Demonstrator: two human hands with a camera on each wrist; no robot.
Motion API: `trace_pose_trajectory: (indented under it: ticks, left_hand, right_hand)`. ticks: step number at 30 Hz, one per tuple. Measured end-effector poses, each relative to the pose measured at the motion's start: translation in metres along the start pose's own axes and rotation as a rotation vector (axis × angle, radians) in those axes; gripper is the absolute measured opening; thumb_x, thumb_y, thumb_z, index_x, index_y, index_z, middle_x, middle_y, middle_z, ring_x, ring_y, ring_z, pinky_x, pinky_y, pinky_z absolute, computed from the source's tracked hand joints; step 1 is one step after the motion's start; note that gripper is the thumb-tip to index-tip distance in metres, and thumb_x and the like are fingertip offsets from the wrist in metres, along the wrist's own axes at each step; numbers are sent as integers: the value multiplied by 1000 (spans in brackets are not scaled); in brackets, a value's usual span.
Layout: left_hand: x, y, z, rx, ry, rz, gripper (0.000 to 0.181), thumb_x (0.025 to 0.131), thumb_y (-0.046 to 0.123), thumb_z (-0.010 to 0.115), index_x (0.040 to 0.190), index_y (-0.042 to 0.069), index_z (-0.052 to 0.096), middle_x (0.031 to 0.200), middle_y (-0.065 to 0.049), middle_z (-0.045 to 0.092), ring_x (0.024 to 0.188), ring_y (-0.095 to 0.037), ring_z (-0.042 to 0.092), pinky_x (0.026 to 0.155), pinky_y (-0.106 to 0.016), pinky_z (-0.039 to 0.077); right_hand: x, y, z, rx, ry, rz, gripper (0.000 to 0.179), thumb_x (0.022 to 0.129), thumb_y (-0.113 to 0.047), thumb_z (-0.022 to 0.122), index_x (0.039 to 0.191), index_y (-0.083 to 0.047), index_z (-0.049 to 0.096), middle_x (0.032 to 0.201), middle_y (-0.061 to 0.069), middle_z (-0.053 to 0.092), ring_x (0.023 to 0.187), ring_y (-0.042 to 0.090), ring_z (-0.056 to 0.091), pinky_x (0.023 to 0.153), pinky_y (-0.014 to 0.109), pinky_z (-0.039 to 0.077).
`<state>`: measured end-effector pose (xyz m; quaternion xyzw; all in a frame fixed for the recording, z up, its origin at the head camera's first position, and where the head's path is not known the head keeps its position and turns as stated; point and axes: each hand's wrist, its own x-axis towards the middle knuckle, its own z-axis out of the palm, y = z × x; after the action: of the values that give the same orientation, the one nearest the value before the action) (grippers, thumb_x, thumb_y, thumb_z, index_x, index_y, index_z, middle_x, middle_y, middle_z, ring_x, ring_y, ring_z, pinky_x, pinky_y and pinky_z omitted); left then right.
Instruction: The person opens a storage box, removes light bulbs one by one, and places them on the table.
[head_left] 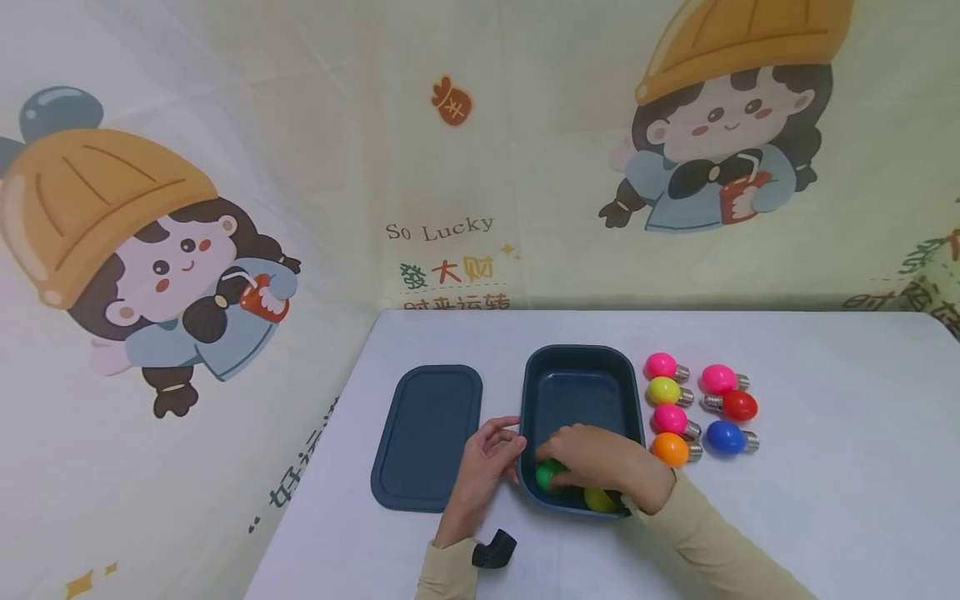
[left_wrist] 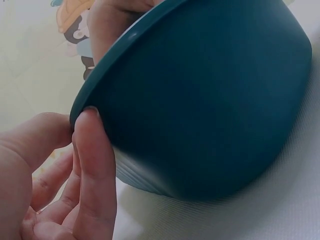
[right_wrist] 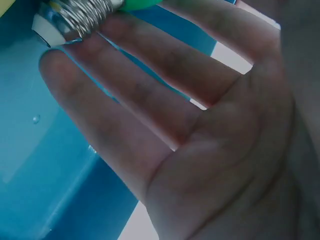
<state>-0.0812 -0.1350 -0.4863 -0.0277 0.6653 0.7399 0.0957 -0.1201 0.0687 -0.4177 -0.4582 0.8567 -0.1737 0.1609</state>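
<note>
A dark blue box [head_left: 581,400] stands on the table with its mouth up. My left hand [head_left: 483,467] is at its left wall, thumb and a finger pinching the rim, as the left wrist view shows. Inside the box's near end, my right hand [head_left: 600,457] reaches down and grips a green light bulb [head_left: 549,476] between thumb and fingers. The bulb's metal screw base [right_wrist: 82,20] shows above the fingertips in the right wrist view. A yellow light bulb [head_left: 600,500] lies in the near right corner of the box, partly covered by the right wrist.
Left of the box lies a flat dark blue lid [head_left: 427,437]. Several light bulbs lie to the right, among them an orange one [head_left: 670,450], a blue one [head_left: 726,437] and a red one [head_left: 740,405]. A printed cloth [head_left: 555,167] hangs behind the table.
</note>
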Motion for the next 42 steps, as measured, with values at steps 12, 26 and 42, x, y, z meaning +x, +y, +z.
trace_pose_trajectory:
  ticks: [12,26,42]
  left_hand:
    - [6,-1,2,-25,1,10,44,92,17,72,131,3,57,98,-5,63,69,-8,59,54,-23,51]
    - [1,-3,2,-4,20,-8,42,91,22,73,129,10,60,99,-5,64,71,-11,58,55,-24,52]
    - [1,-4,1,7,19,1,42,92,22,73,130,9,59,99,-5,64,72,-10,58,56,-23,52]
  right_hand:
    - [-10,0,-12,-32,33,25,31,86,-30,77,112,-14,72,91,-5,69,79,9,59,77,32,56]
    - [-52,5,-28,-31,177,49,37,86,-30,77,119,-15,70,102,-1,68,92,17,65,78,34,59]
    - [-89,20,-36,-77,264,151,40,81,-33,80,117,-17,71,101,-3,69,89,15,67,71,29,59]
